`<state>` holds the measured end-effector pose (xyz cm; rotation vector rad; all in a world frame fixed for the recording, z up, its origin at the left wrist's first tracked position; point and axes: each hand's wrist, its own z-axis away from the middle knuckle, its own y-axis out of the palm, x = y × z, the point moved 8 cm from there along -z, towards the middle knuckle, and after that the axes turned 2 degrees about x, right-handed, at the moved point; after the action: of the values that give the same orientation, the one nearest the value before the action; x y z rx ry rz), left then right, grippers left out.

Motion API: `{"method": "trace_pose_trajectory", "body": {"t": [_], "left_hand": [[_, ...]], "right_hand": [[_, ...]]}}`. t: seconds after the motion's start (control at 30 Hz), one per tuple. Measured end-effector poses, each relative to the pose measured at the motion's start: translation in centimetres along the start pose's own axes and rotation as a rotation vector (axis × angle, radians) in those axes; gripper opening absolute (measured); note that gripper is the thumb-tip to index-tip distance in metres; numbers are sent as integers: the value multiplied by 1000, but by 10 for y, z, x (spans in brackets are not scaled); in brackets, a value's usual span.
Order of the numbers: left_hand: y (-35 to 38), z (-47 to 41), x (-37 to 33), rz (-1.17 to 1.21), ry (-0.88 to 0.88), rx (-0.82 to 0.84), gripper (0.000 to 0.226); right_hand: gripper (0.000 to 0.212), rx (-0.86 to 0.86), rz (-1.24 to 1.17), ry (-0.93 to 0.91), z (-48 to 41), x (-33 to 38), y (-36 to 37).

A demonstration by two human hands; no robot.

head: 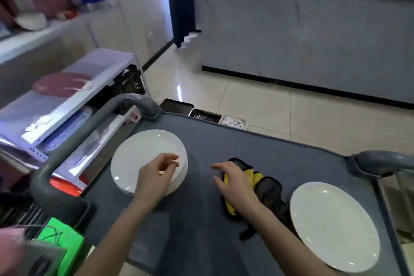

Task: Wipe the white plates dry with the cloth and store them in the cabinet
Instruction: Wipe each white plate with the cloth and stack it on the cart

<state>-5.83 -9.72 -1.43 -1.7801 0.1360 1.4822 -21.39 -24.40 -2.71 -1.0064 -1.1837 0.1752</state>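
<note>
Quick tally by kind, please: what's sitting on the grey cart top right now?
Stack of white plates: 1 (number of plates in it unclear)
Single white plate: 1
Yellow-and-black cloth: 1
Total: 3

On the cart top point(201, 136), the plate stack point(139, 154) sat left, a single plate point(331, 219) near right, and the cloth point(271, 188) between them. The left hand point(156, 175) hung over the stack's near edge. The right hand point(235, 181) rested on the cloth. A shelf unit point(100, 67) stood left of the cart.
</note>
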Motion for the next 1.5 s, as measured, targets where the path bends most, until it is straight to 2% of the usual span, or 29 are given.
{"method": "trace_pose_trajectory", "body": {"t": [0.2, 0.33, 0.53, 0.87, 1.13, 1.23, 1.33, 1.5], "left_hand": [[-77, -25, 43, -260, 54, -99, 30], [-100, -39, 66, -375, 57, -109, 37], [-103, -47, 96, -225, -60, 20, 43], [-120, -42, 97, 34, -78, -70, 46], [-115, -38, 84, 329, -168, -23, 43], [-103, -36, 73, 439, -178, -8, 44], [-82, -34, 60, 471, -177, 29, 48], [-41, -34, 43, 459, -183, 86, 49]], "right_hand": [[46, 91, -46, 30, -44, 55, 56], [49, 34, -86, 113, -57, 59, 73], [49, -75, -86, 247, -58, 53, 76], [50, -172, -424, 467, -52, 37, 77], [49, -237, -752, 381, -45, 36, 59], [51, -206, -842, 370, -39, 28, 51], [58, -185, -899, 376, -30, 21, 42], [61, -262, -1037, 402, -16, -3, 8]]}}
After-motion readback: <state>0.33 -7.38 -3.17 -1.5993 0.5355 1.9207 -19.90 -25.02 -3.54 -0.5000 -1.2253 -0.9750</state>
